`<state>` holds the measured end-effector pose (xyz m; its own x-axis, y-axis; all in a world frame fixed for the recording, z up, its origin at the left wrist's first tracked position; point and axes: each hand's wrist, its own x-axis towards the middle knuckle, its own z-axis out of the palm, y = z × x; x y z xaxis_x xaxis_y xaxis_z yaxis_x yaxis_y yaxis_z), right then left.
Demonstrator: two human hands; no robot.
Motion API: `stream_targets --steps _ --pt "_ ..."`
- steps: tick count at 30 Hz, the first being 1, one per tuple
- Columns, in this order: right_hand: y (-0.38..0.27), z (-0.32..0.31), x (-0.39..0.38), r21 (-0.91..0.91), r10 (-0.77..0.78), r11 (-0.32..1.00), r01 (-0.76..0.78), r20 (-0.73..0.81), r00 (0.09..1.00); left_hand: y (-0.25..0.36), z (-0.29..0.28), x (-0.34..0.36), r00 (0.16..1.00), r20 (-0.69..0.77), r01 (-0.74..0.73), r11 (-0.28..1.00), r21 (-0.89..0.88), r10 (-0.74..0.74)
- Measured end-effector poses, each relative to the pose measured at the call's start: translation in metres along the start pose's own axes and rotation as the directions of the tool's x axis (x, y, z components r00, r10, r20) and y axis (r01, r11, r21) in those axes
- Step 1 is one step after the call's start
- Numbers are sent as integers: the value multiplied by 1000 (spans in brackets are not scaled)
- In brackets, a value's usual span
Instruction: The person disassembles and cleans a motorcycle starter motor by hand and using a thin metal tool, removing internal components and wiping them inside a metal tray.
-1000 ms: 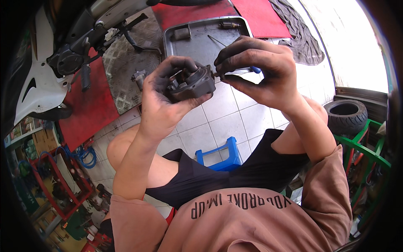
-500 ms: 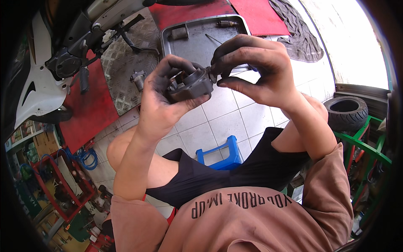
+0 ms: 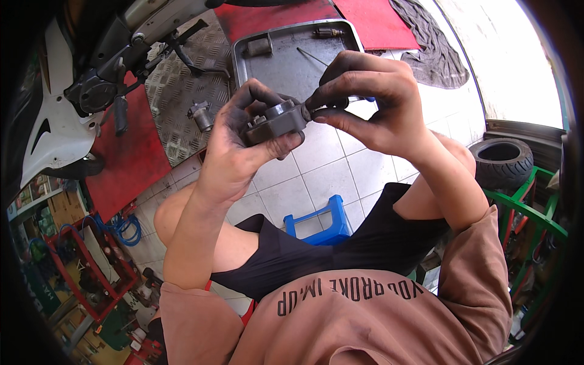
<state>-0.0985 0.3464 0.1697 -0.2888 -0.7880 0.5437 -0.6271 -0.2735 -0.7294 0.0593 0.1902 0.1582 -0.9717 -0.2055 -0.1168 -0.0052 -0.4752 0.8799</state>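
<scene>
My left hand (image 3: 230, 146) grips a dark grey metal motor end cover (image 3: 277, 126), its thumb along the lower side and its fingers behind. The cover is tilted, and a round raised collar shows on top. At the cover's right edge, thumb and fingertips of my right hand (image 3: 380, 100) pinch a small dark round piece (image 3: 306, 113); whether it is fixed to the cover I cannot tell. Black grime coats the fingers of both hands. Beyond them, a metal tray (image 3: 286, 76) holds a cylindrical metal sleeve (image 3: 260, 47), a motor armature (image 3: 328, 32) and a thin rod (image 3: 313, 58), partly hidden.
A motorcycle (image 3: 100, 91) stands at the left over red mats and a tread-plate sheet (image 3: 173, 131), where a small metal motor (image 3: 201, 115) lies. Below my hands is a blue stool (image 3: 331, 228). At right are a tyre (image 3: 502, 161), a green frame (image 3: 529, 210) and a dark cloth (image 3: 441, 64).
The cover has turned and tipped slightly in my left hand, so its collar shows differently. My right fingers have shifted a little at its edge. The things around have stayed put.
</scene>
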Motion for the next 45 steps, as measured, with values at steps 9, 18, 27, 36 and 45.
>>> stream_targets --steps 9,18,27,36,45 --pt "23 1 2 145 137 979 -144 61 989 9 2 -2 982 -185 34 999 -43 -41" --pt "184 -11 -41 -754 781 440 -489 53 622 44 -73 20 850 -526 -178 954 -242 25" --pt "224 41 -101 -914 782 199 -355 -71 620 68 -137 21 815 -568 -324 903 -282 115" --pt "252 35 -110 -791 898 260 -553 -13 440 69 -128 20 733 -680 -273 917 -290 3" --pt "240 36 -88 -729 710 577 -369 224 667 61 -134 20 764 -645 -260 914 -311 -2"
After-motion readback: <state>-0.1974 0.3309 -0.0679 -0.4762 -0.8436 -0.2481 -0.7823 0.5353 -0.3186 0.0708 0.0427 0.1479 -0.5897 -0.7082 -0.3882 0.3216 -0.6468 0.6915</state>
